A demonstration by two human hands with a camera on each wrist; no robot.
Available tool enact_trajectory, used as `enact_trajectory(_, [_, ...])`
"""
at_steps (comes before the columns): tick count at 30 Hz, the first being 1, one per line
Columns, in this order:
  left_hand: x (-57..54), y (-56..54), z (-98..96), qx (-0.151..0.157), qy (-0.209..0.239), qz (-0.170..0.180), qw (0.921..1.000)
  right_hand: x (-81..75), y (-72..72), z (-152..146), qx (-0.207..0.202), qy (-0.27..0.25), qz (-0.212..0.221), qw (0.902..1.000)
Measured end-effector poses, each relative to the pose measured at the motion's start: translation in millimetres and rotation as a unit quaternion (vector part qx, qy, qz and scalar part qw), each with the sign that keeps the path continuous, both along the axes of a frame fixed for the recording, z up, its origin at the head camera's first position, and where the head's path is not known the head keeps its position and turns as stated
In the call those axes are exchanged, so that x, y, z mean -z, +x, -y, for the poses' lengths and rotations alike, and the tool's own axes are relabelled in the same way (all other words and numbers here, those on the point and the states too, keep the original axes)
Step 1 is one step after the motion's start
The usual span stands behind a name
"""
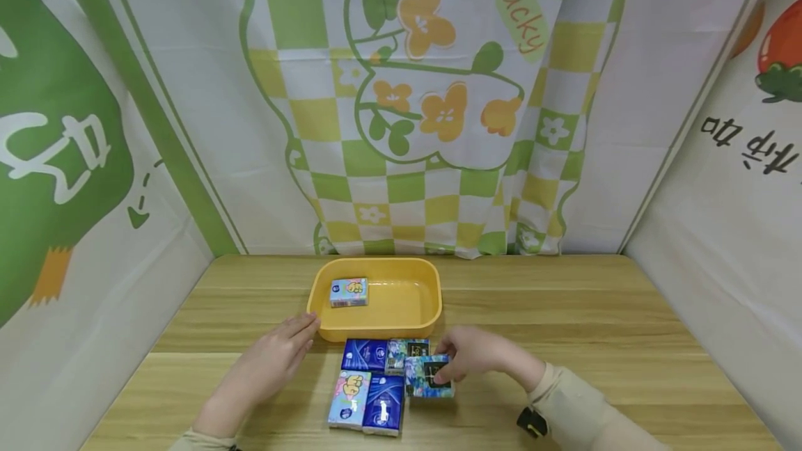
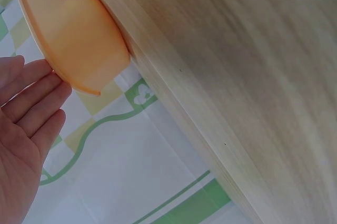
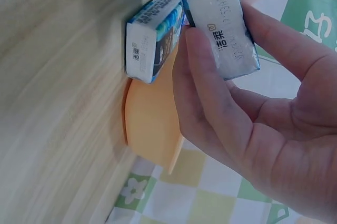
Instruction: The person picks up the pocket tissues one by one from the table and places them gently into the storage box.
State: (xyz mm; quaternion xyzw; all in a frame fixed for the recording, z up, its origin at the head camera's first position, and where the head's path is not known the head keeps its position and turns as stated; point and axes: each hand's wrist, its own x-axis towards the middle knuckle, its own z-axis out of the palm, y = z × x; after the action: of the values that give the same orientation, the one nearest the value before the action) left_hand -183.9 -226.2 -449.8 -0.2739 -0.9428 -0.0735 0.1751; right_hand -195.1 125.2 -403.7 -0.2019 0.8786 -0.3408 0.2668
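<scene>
My right hand [image 1: 481, 349] pinches a floral blue-green tissue pack [image 1: 418, 377] between thumb and fingers, raised off the table in the right wrist view. Close by on the table lies a matching floral pack [image 1: 398, 349], partly covered by the held one in the head view. To its left is a dark blue tissue pack [image 1: 363, 355]. A light blue and pink cartoon pack [image 1: 348, 399] and another dark blue pack [image 1: 384, 402] lie nearer to me, side by side. With fingers extended, my left hand [image 1: 276, 355] touches the left end of a yellow tray [image 1: 401, 303].
Inside the tray, at its left, sits another cartoon tissue pack [image 1: 349, 291]. Wooden tabletop [image 1: 532, 298] stretches to both sides. A checked curtain [image 1: 426, 207] hangs behind the table, with printed fabric walls at left and right.
</scene>
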Motion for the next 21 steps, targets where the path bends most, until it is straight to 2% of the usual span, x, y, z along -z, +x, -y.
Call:
enact_trajectory(5, [-0.7,0.3,-0.3,0.001,0.001,0.000,1.0000,-5.5,-2.1,0.6,-0.002,-0.005,0.001,1.0000])
enact_trajectory(16, [0.7,1.0,-0.4,-0.003,0.001,0.000,1.0000,-19.5,-12.3,1.6,-0.022,0.003,-0.032,0.9993])
enact_trajectory(21, [-0.2,0.9,-0.8,-0.001,0.003,-0.002,1.0000,-30.2,-17.3,2.2,-0.012,0.010,-0.036,0.9992])
